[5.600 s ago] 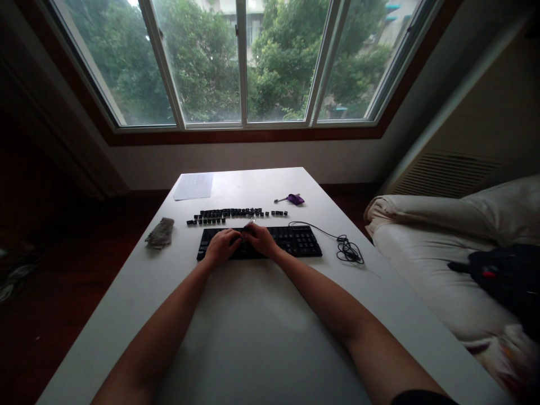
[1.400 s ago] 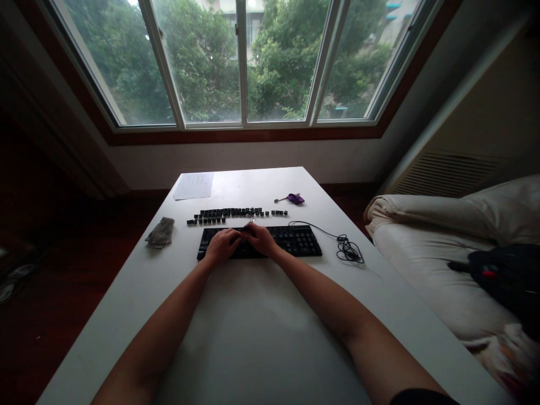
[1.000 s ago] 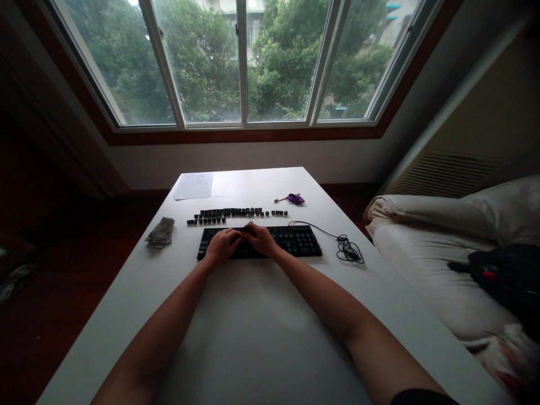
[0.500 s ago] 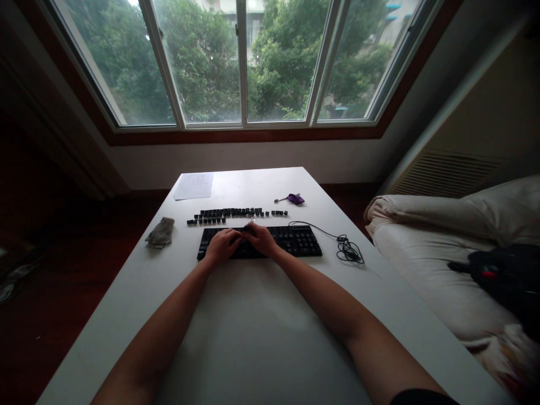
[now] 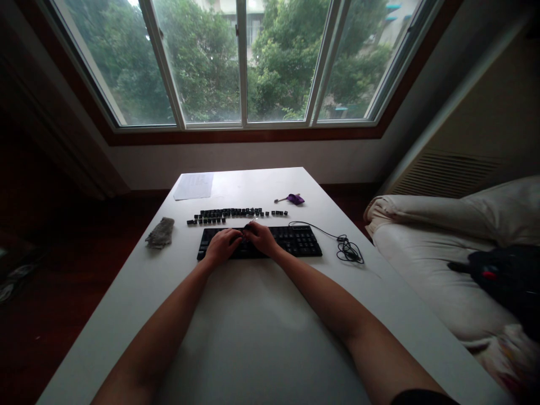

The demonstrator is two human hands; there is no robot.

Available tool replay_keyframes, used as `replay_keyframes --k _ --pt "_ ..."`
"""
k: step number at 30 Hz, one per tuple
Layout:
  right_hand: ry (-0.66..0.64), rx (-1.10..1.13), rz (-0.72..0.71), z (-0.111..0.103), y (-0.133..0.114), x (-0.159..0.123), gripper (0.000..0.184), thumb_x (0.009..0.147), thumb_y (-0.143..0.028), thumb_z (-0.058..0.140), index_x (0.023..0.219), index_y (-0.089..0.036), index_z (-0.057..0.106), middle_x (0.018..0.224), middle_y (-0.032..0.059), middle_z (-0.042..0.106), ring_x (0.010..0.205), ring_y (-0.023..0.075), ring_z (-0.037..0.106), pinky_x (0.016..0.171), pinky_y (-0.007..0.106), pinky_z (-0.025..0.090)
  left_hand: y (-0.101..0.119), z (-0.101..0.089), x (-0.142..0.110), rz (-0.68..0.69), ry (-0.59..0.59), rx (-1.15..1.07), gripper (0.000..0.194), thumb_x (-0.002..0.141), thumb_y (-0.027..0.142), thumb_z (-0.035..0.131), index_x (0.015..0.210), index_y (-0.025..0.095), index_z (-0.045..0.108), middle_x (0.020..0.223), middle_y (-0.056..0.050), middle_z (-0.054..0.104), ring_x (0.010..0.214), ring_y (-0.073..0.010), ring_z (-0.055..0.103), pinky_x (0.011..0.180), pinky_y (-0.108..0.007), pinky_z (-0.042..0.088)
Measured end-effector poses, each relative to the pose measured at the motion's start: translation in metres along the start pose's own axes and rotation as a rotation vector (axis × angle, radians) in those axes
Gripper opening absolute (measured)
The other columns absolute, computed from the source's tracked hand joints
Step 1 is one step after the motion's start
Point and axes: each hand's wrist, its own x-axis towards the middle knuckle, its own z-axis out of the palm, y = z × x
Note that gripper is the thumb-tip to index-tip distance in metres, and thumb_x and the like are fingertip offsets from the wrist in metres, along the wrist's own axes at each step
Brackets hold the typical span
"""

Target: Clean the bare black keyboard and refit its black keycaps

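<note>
Grey cloth (image 5: 160,233): lies bunched near the left edge of the table (image 5: 261,320).
Paper sheet (image 5: 193,186): lies flat at the far left corner.
Left hand (image 5: 221,246): rests on the left half of the keyboard (image 5: 295,242) with bent fingers; cannot tell whether holding anything.
Loose keycaps (image 5: 230,212): stand in rows between keyboard and far edge.
Keyboard: lies about midway between left and right edges, partly covered.
Right hand (image 5: 260,238): closes narrowly on a small shiny piece (image 5: 255,219) just beside the left.
Purple item (image 5: 296,199): lies toward the far right corner.
Cable (image 5: 349,249): tangles loosely near the right edge.
</note>
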Motion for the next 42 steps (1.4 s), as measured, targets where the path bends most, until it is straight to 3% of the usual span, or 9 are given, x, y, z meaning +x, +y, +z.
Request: replay_keyframes --k 8,14,27,37,42 --pt "0.013 0.082 0.024 0.0 0.003 0.002 0.02 0.085 -0.038 0.059 0.089 -0.018 0.061 0.074 0.0023 0.069 0.068 0.0168 0.064 0.068 0.029 0.049 -0.003 0.0 0.0 -0.023 0.004 -0.027 0.025 0.09 0.034 0.058 0.113 0.025 0.065 0.111 -0.006 0.069 0.101 -0.0232 0.064 0.089 -0.037 0.049" --pt "0.031 0.138 0.025 0.002 0.008 0.003 0.021 0.086 -0.039 0.058 0.091 -0.019 0.062 0.076 0.0031 0.069 0.067 0.0168 0.065 0.069 0.03 0.05 -0.004 0.0 -0.001 -0.04 0.029 -0.065 0.033 0.087 0.027 0.061 0.12 0.026 0.06 0.1 -0.004 0.069 0.09 -0.0195 0.065 0.082 -0.033 0.05" --pt "0.087 0.172 0.062 0.003 0.014 0.004 0.024 0.087 -0.041 0.056 0.095 -0.019 0.06 0.079 0.0041 0.07 0.072 0.0179 0.067 0.072 0.031 0.052 -0.005 0.0 -0.001 -0.066 0.101 -0.15 0.035 0.089 0.025 0.057 0.124 0.026 0.058 0.108 -0.003 0.067 0.08 -0.0155 0.063 0.079 -0.03 0.05" --pt "0.093 0.235 0.055 0.003 0.014 0.005 0.024 0.085 -0.043 0.06 0.091 -0.02 0.061 0.077 0.0031 0.069 0.068 0.0176 0.066 0.068 0.03 0.053 -0.008 0.0 0.001 -0.094 0.144 -0.238 0.026 0.094 0.029 0.05 0.112 0.023 0.067 0.109 -0.005 0.071 0.098 -0.0207 0.065 0.087 -0.031 0.049" --pt "0.075 0.273 0.047 0.002 0.012 0.004 0.023 0.086 -0.043 0.06 0.09 -0.02 0.06 0.077 0.003 0.069 0.067 0.0169 0.066 0.065 0.029 0.053 -0.007 -0.003 0.001 -0.129 0.117 -0.266 0.029 0.095 0.035 0.046 0.106 0.021 0.069 0.099 -0.005 0.073 0.091 -0.0203 0.067 0.081 -0.029 0.049"
